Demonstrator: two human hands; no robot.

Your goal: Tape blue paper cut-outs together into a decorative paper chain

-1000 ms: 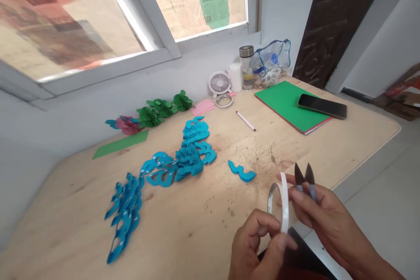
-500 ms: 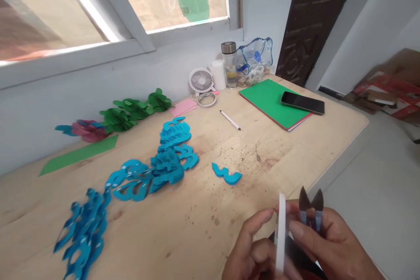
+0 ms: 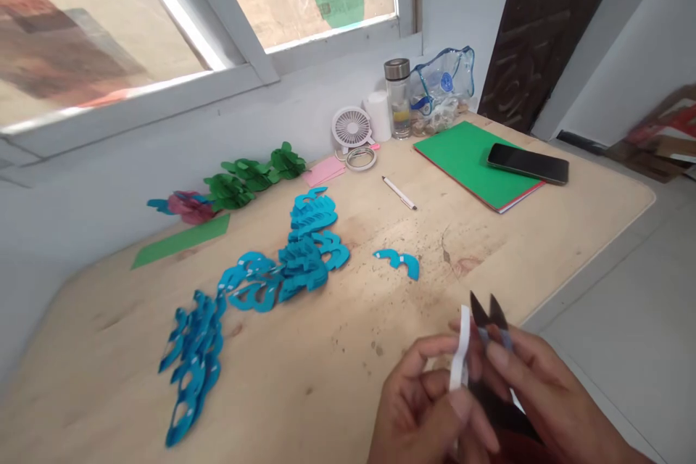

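Note:
My left hand (image 3: 421, 402) is closed, with thumb and fingers pinching a narrow white strip (image 3: 460, 351) that looks like tape and stands nearly upright. My right hand (image 3: 554, 384) holds a pair of snips (image 3: 489, 315), its two dark pointed blades apart and pointing up. The fingertips of both hands are close together near the strip's middle, and its lower end is hidden. Beyond them on the table lies a curved blue paper piece (image 3: 407, 264) with small white squares. To the left spreads a chain of blue paper cut-outs (image 3: 304, 261), some with white squares too.
Along the wall are green paper leaves (image 3: 253, 172), a pink-red paper flower (image 3: 190, 207), a green strip (image 3: 182, 241), a small fan (image 3: 352, 128), a tape roll (image 3: 361, 159) and a glass bottle (image 3: 399, 98). Nearer are a pen (image 3: 399, 193), a green sheet (image 3: 467, 159) and a phone (image 3: 528, 163).
The view has shifted, so the table items appear farther right and up. The snips have moved closer to the white strip, which now bends slightly. The lone blue piece now shows white squares.

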